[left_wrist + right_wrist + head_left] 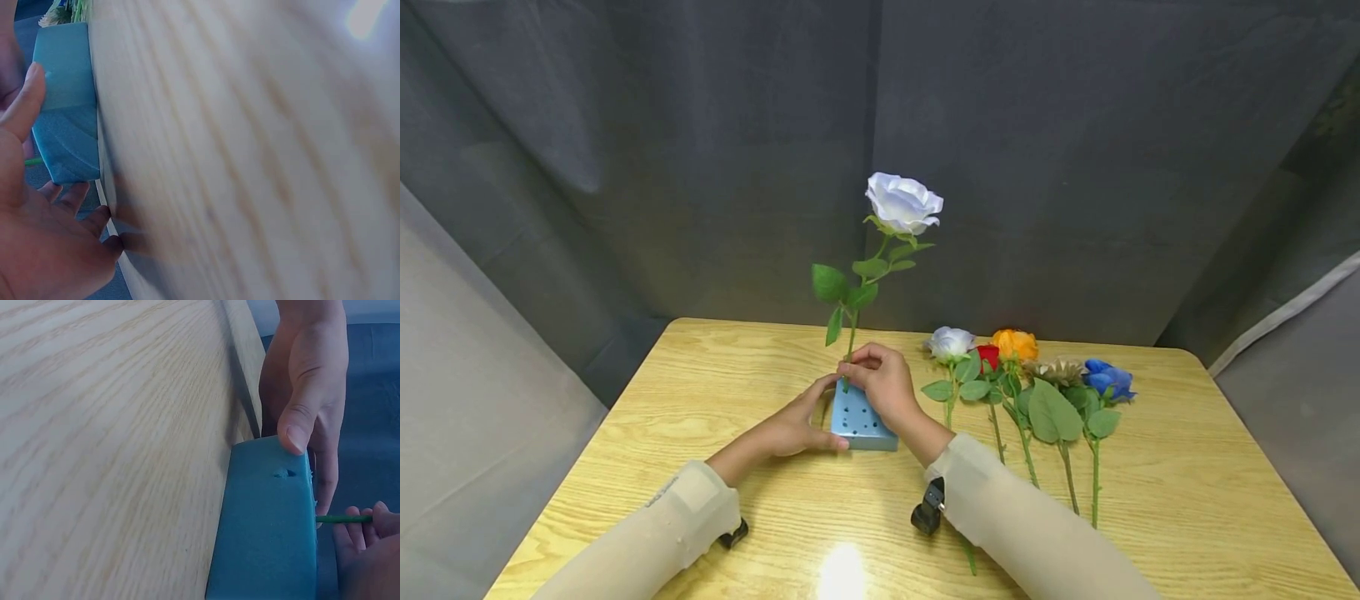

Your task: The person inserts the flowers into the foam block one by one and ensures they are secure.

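A light-blue foam block (850,432) with several small holes in its top lies on the wooden table. My left hand (793,427) holds it steady, thumb at the near end and fingers reaching along its far left side. In the left wrist view the thumb and fingertips span the block (65,75). Above the block's far end, my right hand (883,385) pinches the lower stem of a tall white rose (904,204) with green leaves. The rose leans slightly right. In the right wrist view its green stem (342,519) runs from those fingers to the holed face.
To the right, several flowers lie on the table (760,525): a white rose (951,343), a red one (987,357), an orange one (1015,343), a brownish one (1056,372) and a blue one (1107,378). My right forearm crosses some stems. A dark curtain (737,167) hangs behind.
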A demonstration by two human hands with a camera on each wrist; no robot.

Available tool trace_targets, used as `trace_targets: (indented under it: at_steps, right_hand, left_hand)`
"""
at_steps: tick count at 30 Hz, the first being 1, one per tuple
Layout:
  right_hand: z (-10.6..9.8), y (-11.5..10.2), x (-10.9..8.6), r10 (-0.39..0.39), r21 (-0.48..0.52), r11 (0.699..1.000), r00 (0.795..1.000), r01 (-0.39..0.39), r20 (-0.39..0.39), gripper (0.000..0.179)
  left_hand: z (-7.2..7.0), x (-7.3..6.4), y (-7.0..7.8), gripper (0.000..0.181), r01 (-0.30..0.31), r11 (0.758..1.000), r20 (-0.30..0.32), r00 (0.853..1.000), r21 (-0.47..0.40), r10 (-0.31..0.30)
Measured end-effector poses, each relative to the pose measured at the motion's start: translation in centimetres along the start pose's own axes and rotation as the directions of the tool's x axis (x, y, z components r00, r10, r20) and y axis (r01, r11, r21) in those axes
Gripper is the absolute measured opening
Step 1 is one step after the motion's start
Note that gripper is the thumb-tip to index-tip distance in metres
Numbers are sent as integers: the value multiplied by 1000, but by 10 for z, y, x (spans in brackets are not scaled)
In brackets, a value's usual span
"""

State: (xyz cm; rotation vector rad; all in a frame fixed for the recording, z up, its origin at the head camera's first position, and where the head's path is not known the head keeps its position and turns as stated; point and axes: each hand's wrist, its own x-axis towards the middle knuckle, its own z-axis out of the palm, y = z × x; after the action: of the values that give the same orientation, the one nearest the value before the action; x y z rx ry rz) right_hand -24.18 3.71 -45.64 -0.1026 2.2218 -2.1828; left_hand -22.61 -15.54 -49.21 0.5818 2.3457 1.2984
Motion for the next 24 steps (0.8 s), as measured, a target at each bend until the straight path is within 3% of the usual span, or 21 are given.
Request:
trace_targets:
  at_steps: [11, 24]
  right_hand:
    - [-2, 0, 1, 36, -64, 997, 999, -36, -3, 8]
    - [-6, 3, 4, -4, -110, 994, 998, 10, 55, 8]
  left_hand:
    - [-2, 0, 5, 112, 22, 1000, 11, 1000, -2, -22]
    - [-2, 3, 0, 111, 12, 1000, 8, 1000, 3, -12]
